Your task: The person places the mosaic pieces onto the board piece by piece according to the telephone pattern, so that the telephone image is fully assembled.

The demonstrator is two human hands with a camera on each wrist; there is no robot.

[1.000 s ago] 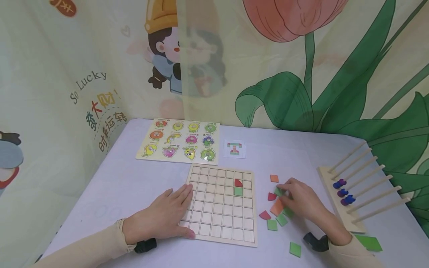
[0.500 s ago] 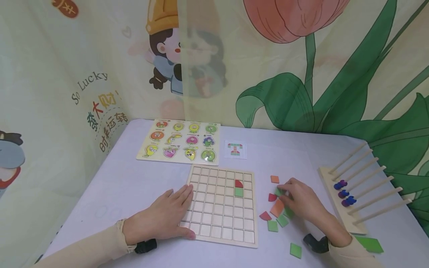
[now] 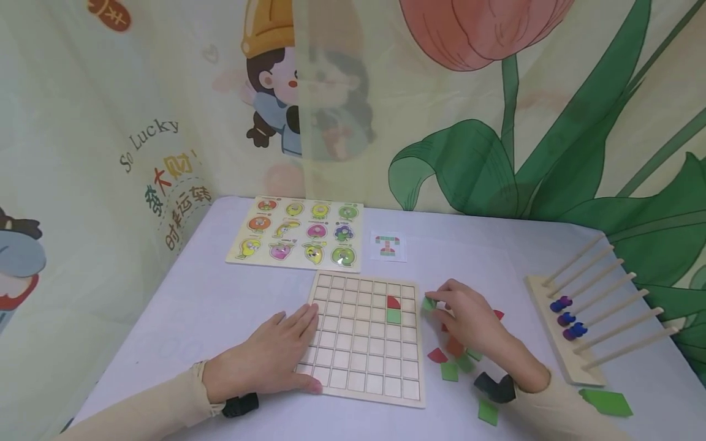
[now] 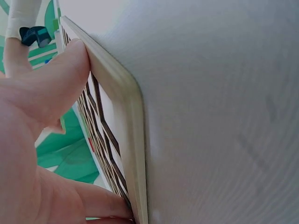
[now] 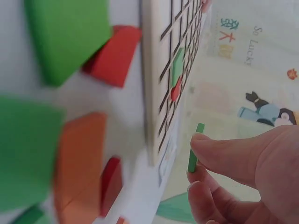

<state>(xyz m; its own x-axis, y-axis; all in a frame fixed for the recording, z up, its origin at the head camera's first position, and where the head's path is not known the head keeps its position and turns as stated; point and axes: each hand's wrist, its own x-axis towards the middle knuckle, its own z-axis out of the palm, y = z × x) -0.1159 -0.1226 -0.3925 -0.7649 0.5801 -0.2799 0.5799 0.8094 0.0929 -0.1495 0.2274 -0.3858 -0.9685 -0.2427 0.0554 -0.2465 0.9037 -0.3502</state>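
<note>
A wooden grid board (image 3: 357,358) lies on the table. My left hand (image 3: 261,360) rests on its left side, fingers out straight, with the thumb (image 4: 74,58) on the near edge. A red quarter-circle tile (image 3: 393,302) and a green square tile (image 3: 393,316) sit one above the other in the grid's upper right. Just right of the board, my right hand (image 3: 475,318) pinches another green square tile (image 5: 195,151) between thumb and fingers, above the table. Beneath that hand lie loose tiles, among them a red quarter-circle (image 3: 437,355) and a green square (image 3: 449,371), some partly hidden.
A fruit picture board (image 3: 295,236) and a pattern card (image 3: 388,245) lie behind the grid board. To the right stands a wooden peg rack (image 3: 568,334) with blue and purple beads. Green pieces (image 3: 607,402) lie near it, and one green tile (image 3: 488,412) lies close to the front.
The right hand has lifted a green tile from the loose pile and moved left toward the board's right edge. My left hand stays in place on the board.
</note>
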